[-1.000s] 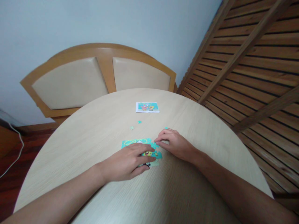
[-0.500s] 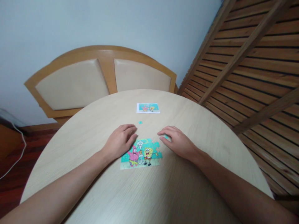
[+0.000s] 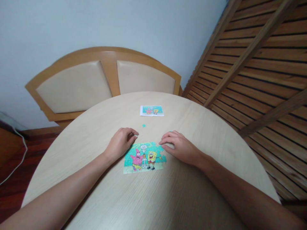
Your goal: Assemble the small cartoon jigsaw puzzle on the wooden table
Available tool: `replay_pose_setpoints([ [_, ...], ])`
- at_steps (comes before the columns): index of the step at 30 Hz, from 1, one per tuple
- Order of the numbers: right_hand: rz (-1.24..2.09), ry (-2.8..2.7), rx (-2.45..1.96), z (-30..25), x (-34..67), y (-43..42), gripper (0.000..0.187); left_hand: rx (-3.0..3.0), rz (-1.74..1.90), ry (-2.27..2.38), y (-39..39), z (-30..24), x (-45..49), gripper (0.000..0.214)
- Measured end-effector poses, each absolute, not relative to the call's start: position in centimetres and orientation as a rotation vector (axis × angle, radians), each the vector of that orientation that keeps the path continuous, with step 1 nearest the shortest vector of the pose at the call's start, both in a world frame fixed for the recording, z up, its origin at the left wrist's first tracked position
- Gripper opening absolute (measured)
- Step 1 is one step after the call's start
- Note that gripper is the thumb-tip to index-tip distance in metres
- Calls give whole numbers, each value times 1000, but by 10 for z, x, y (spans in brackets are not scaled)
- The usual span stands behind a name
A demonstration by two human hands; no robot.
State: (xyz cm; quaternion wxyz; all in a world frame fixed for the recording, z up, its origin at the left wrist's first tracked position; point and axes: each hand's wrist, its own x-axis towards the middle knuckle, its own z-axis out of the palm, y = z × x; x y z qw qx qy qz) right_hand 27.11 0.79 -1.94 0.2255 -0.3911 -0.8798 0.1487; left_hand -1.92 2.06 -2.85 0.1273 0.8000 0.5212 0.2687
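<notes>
A nearly whole cartoon jigsaw puzzle lies flat on the round table. My left hand rests at its upper left corner, fingers curled, pinching a small pale green puzzle piece at the fingertips. My right hand lies palm down at the puzzle's upper right corner, its fingertips touching the puzzle's edge. A bit of teal piece peeks out behind its fingers. Whether a piece sits under those fingers is hidden.
One loose teal piece lies beyond the puzzle, and a small reference picture farther back. A wooden chair with padded backs stands against the far table edge. Slatted wood panels lean at the right.
My left hand lifted off the puzzle, uncovering it, moved up-left and curled onto the pale green piece. My right hand reached back briefly, then returned to the puzzle's upper right edge.
</notes>
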Motion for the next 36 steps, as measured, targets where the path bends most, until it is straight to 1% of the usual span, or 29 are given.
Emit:
replay_pose_setpoints([
  [6,422,-2417,-1045,-19,269,7,12,2048,930,1331,11,-26,-10,13],
  [11,458,-2367,-1008,-16,261,1,17,1846,1057,1157,-13,-17,13,12],
  [16,606,-2267,-982,-12,249,-13,28,1725,1089,1060,-28,-18,27,15],
  [20,743,-2216,-947,-10,244,-17,26,1725,1072,1017,-31,-18,31,14],
  [22,792,-2202,-952,-9,245,-16,27,1783,1069,1025,-31,-17,31,14],
  [25,794,-2205,-977,-8,250,-12,24,2071,973,1030,-31,-13,27,15],
  [28,733,-2199,-1000,-6,256,-8,19,2408,763,985,-31,-11,21,28],
  [31,734,-2169,-1056,-6,259,-5,18,2585,586,1017,-29,-13,17,38],
  [36,810,-2134,-1114,-9,261,-4,15,2641,545,1213,-22,-17,10,34],
])
